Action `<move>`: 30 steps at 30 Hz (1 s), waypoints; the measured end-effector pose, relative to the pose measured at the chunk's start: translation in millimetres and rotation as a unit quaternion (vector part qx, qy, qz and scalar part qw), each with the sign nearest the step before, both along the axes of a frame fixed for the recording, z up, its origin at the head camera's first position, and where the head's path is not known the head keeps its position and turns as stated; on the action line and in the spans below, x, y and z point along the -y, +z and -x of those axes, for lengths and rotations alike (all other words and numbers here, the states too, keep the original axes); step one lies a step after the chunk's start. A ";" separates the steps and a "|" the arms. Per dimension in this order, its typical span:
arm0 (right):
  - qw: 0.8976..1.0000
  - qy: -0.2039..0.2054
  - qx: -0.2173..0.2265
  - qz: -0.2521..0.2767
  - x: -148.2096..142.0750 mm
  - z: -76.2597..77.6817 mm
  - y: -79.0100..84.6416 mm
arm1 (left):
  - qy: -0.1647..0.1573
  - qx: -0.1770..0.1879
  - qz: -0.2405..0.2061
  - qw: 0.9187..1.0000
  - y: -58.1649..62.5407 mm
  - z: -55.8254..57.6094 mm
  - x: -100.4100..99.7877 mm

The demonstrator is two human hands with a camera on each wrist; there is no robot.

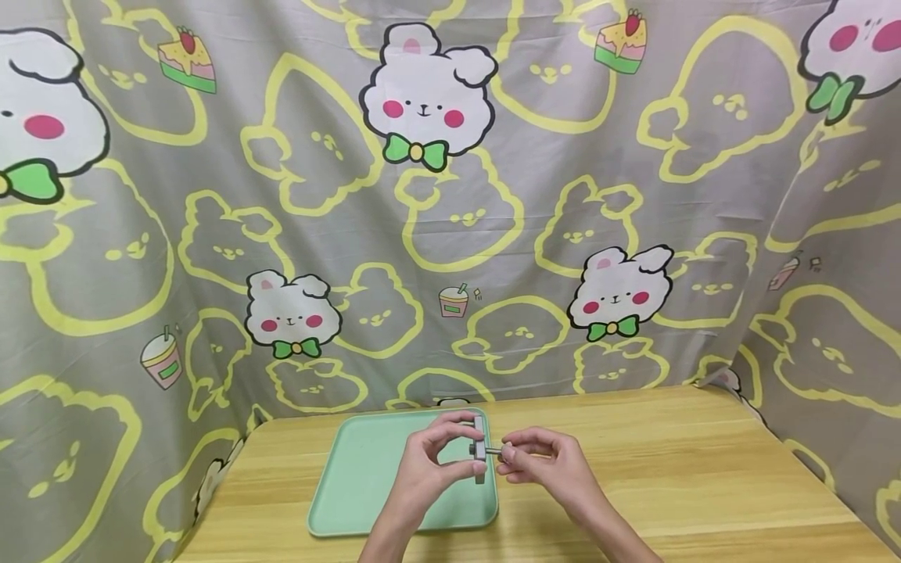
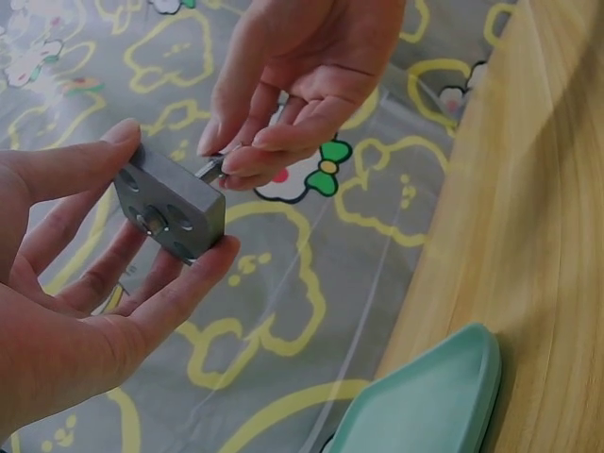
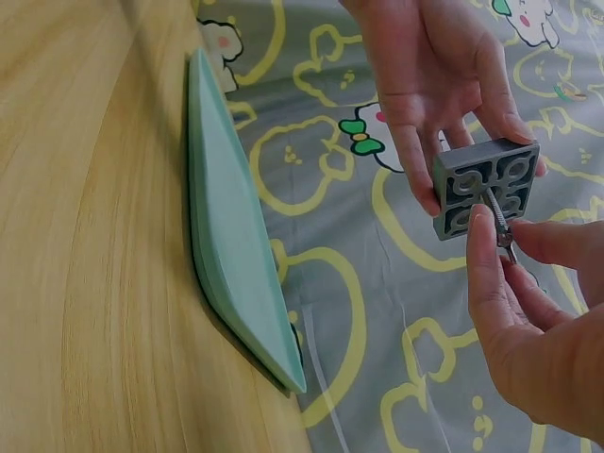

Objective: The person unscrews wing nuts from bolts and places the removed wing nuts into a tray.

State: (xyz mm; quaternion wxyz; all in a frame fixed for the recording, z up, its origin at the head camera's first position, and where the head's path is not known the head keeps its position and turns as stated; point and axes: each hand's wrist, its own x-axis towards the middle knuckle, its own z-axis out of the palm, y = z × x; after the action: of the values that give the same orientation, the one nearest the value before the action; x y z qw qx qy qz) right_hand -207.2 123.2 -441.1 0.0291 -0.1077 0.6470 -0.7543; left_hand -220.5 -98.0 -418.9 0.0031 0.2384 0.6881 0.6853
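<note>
A grey, square block [image 2: 179, 184] with several round holes is held up in the air. My left hand [image 1: 428, 463] grips it by opposite edges, between thumb and fingers. A metal bolt [image 3: 497, 209] passes through the middle of the block. Its head shows on the left side, and its threaded shaft sticks out of the recessed face on the right. My right hand [image 1: 552, 463] pinches a small metal piece at the shaft's free end, between thumb and fingers. Those fingers partly hide the piece, so I cannot tell its exact kind.
Below and behind my left hand, a light green tray [image 1: 366, 477] with a raised rim lies on the wooden table [image 1: 655, 453]. A grey curtain [image 1: 422, 328] with rabbit prints hangs behind the table and along both sides.
</note>
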 end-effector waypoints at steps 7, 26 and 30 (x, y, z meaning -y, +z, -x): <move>0.999 -0.007 -0.029 -0.026 -0.6 0.8 1.4 | -0.002 0.000 -0.002 1.000 -1.2 0.2 0.1; 0.879 -0.101 -0.439 -0.154 6.7 2.2 -7.9 | -0.011 0.040 -0.051 0.998 1.7 0.5 6.6; 0.796 -0.131 -0.557 -0.200 6.0 7.4 -9.0 | -0.015 0.041 -0.058 0.997 3.2 0.5 7.8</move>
State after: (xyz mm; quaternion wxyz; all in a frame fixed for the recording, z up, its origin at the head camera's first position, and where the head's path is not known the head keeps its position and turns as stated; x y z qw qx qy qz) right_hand -214.6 117.1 -450.0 -0.4143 -0.4148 0.6961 -0.4143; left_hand -221.0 -105.7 -415.7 0.0278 0.2196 0.6432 0.7330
